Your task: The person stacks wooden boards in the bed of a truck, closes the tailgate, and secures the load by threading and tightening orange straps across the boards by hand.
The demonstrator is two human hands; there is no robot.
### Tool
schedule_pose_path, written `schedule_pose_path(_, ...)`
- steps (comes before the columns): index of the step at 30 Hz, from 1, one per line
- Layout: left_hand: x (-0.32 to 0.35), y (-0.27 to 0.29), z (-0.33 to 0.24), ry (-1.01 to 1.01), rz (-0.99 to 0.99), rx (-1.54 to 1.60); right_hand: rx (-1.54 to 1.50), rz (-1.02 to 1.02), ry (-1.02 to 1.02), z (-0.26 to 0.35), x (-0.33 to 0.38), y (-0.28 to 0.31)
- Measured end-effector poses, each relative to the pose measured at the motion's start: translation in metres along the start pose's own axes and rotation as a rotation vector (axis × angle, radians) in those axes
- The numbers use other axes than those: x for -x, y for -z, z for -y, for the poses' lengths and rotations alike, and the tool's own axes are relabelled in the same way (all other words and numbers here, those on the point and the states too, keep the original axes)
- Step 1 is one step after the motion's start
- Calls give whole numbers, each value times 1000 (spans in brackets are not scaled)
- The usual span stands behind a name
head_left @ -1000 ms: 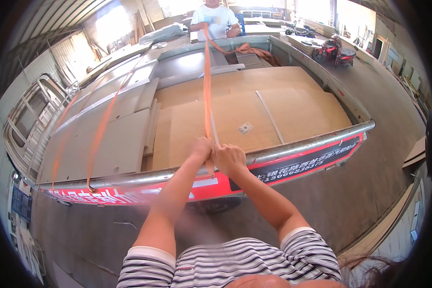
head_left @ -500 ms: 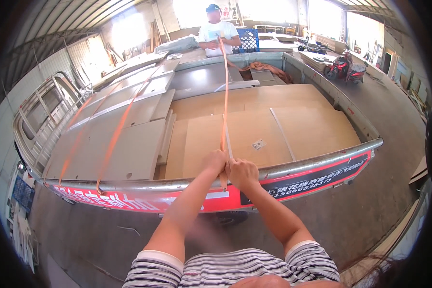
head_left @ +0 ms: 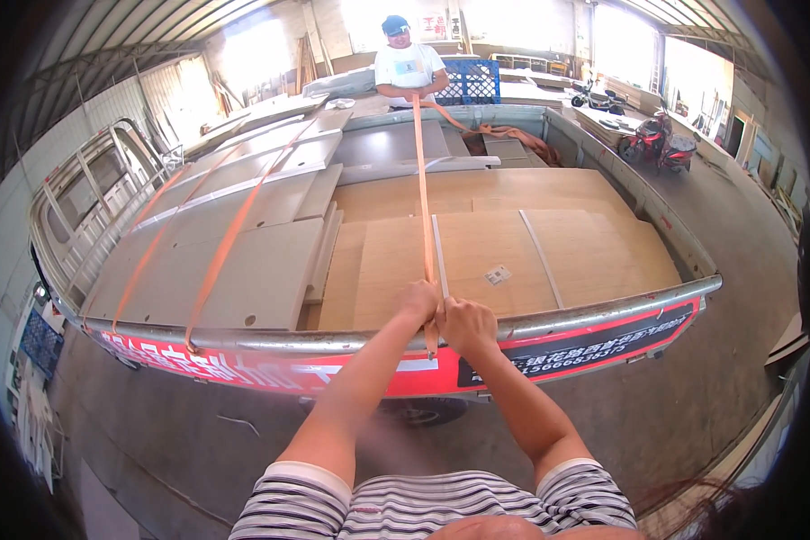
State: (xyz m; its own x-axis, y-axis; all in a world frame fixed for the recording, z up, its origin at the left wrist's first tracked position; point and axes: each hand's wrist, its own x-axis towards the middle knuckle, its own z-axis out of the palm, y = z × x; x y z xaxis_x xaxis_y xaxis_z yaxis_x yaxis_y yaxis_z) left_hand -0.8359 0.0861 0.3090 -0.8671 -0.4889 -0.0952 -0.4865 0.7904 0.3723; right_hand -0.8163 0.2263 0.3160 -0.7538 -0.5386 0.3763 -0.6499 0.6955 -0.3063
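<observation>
An orange strap [head_left: 423, 193] runs taut from the far side of a truck bed, over stacked panels, to the near side rail. Both my hands meet on it at the rail: my left hand [head_left: 416, 303] is closed round the strap, and my right hand [head_left: 467, 326] grips right beside it. The strap's short end hangs below my fingers over the red side wall. Under it lie light wood-coloured boards [head_left: 396, 261] with white edge strips. Across the bed a person in a white T-shirt [head_left: 411, 70] has hands at the strap's far end.
Grey panels [head_left: 234, 261] fill the bed's left part, held by two orange straps [head_left: 214, 270]. The metal rail [head_left: 585, 317] runs along the near side. A bundled strap [head_left: 518, 137] lies in the far right corner. A red motorbike [head_left: 654, 144] stands beyond the truck, with a blue crate [head_left: 473, 83] behind.
The view has shifted slightly, so the truck sits a little lower and to the right. My hands stay on the strap at the rail. The far person's hands now sit lower at the strap.
</observation>
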Motion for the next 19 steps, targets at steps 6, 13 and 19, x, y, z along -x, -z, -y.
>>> schedule_pose_path(6,8,10,-9,31,27,39,-7,-22,-28,-6,1,-4)
schedule_pose_path(13,11,13,5,66,20,13,-28,-67,-56,-1,2,1)
schedule_pose_path(19,95,16,39,-392,-443,122,-23,-149,-15,-7,1,-9)
